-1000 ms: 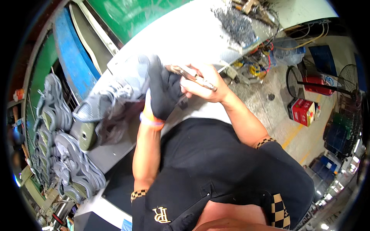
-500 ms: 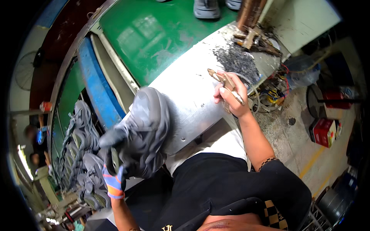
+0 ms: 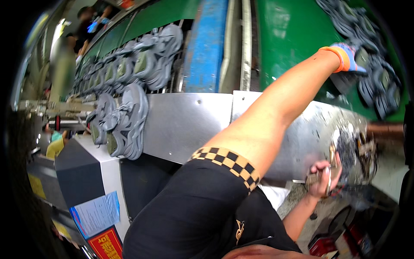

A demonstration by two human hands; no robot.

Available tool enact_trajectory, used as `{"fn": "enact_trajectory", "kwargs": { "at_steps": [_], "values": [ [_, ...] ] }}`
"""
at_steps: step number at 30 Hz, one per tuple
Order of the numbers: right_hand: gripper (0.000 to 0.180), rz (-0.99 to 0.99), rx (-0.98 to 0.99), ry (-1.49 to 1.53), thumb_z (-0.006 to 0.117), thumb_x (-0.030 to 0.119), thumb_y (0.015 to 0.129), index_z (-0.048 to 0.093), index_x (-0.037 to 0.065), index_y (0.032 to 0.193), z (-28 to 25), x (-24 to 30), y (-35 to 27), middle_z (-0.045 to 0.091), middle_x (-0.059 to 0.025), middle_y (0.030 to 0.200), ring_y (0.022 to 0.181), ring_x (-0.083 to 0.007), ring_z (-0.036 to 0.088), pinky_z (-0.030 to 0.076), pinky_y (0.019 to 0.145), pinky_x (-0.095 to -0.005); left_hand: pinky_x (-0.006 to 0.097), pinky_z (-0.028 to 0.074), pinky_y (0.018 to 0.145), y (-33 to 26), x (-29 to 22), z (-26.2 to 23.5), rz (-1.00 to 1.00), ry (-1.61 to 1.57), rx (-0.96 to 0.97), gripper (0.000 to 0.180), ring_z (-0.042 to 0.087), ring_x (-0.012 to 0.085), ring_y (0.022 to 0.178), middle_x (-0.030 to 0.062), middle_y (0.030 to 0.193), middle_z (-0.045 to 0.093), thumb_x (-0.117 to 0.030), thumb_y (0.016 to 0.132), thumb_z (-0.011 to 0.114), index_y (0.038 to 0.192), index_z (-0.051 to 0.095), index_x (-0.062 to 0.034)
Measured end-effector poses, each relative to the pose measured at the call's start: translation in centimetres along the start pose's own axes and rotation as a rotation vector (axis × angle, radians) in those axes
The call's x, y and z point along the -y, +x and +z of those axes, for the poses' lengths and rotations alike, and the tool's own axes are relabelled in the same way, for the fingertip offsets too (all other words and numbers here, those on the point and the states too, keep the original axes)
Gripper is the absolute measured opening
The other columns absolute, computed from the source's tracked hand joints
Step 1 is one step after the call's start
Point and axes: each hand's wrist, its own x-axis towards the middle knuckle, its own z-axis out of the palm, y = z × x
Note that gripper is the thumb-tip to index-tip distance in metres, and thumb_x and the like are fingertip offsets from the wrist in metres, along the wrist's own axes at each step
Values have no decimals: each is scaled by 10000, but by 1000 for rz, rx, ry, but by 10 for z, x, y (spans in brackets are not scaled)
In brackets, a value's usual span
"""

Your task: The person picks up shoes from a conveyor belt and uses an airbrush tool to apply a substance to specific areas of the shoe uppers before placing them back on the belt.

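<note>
My left arm stretches across to the far right, over the metal ledge. The left hand [image 3: 347, 58], in a blue-and-orange glove, is closed at a blurred grey shoe [image 3: 345, 82] on the green belt [image 3: 284, 47]; some of its fingers are hidden. More grey shoes [image 3: 381, 84] lie right beside it and behind it. Nearer to me on the right, my bare right hand [image 3: 321, 175] is closed around a brownish metal hand tool [image 3: 331, 166], its exact kind unclear.
Grey shoes [image 3: 161, 56] line a rack at the left. A pair [image 3: 127, 123] stands on the left end of the metal ledge [image 3: 185, 121]. A blue beam [image 3: 207, 43] runs between the belts. Black residue and tools [image 3: 364, 151] lie at right. Another person [image 3: 88, 26] is far left.
The view has swung left. My left hand, earlier holding a grey shoe at the left, now reaches far right to shoes on the green belt. My right hand still grips the metal tool.
</note>
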Motion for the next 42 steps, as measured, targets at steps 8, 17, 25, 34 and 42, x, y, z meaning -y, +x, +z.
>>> {"fn": "enact_trajectory", "kwargs": {
  "at_steps": [8,17,25,34,42],
  "values": [
    [583,-9,7,13,489,154,874,289,-103,1357,3,-1,0,541,-111,794,646,-167,489,434,588,-275,433,359,1054,-249,307,-233,-550,923,-210,965,391,337,1311,169,1443,388,-693,620,678,1407,413,-202],
    [544,-55,88,13,472,163,919,300,-48,1390,-1,-5,7,545,-78,818,689,-148,487,417,643,-271,401,452,939,-356,300,-238,-769,638,-499,772,591,345,1061,198,1153,621,-683,750,555,1241,576,-88],
    [496,-21,33,-11,483,159,904,365,-32,1346,3,0,4,521,-60,820,710,-151,473,411,650,-274,346,497,621,-435,98,-90,315,370,-242,104,600,246,707,33,726,573,-241,760,649,800,631,-147],
    [396,29,-256,0,459,95,934,442,-27,1310,-59,8,-16,529,-53,821,680,-137,478,398,605,-251,507,384,978,-397,7,-59,600,382,-259,739,429,354,1223,137,1323,466,-434,630,788,1260,537,-140],
    [494,-52,-56,21,494,82,872,383,-70,1329,-62,15,-73,532,-62,736,643,-146,479,415,611,-268,405,480,758,-363,-13,-51,583,564,-156,454,610,265,853,59,867,612,-316,601,793,952,594,-109]
  ]
}}
